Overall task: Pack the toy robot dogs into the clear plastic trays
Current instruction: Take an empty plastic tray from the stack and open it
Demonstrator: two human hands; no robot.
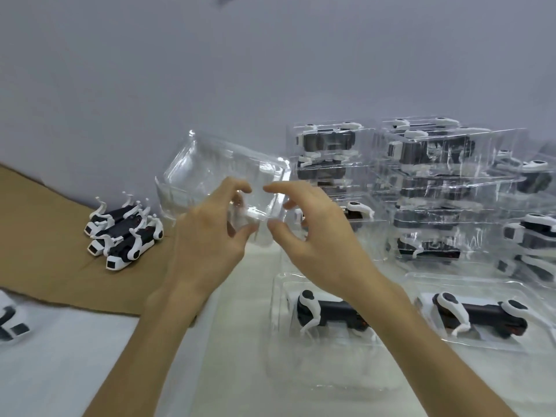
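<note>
I hold an empty clear plastic tray (210,173) tilted in the air at the centre. My left hand (207,236) pinches its near edge between thumb and fingers. My right hand (313,233) pinches the same edge just to the right. Three black-and-white toy robot dogs (123,236) lie on their backs on the brown cardboard (45,236) at the left. One dog (328,311) lies in an open tray (279,326) under my right forearm, and another dog (481,317) lies in a tray (427,284) further right.
Stacks of closed clear trays with dogs inside (421,182) stand at the back right against the grey wall (210,70). Part of another dog (12,323) shows at the left edge on the white table (75,356).
</note>
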